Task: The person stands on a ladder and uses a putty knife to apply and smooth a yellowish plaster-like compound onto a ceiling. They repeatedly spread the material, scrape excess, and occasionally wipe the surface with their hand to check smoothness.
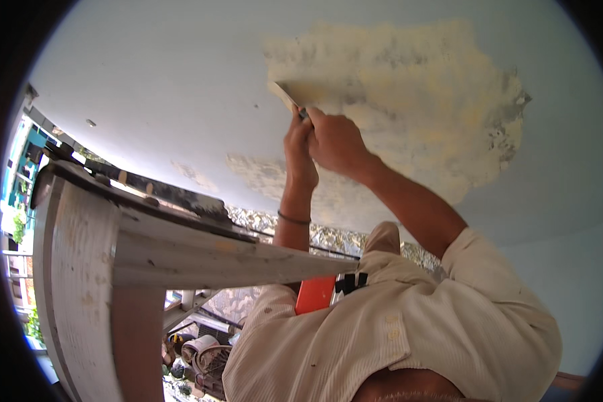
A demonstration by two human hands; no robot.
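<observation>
A putty knife [287, 95] rests with its thin blade against the pale blue-grey wall [181, 87], at the left edge of a rough cream filler patch [415, 94]. My right hand [338, 141] is closed around its short handle, most of which is hidden by fingers. Pressed close beside it, my left hand [298, 144] also has its fingers on the handle, below the blade. A dark band [293, 218] circles the left wrist. Darker grey spots and a chipped area show at the patch's right side.
A weathered wooden beam [234, 261] crosses at the left, joined to a thick upright board [80, 268]. A red-orange flat object [315, 295] sits by my lap. Far below lie a bucket [211, 362] and clutter. Smaller filler patches [258, 171] mark the wall lower down.
</observation>
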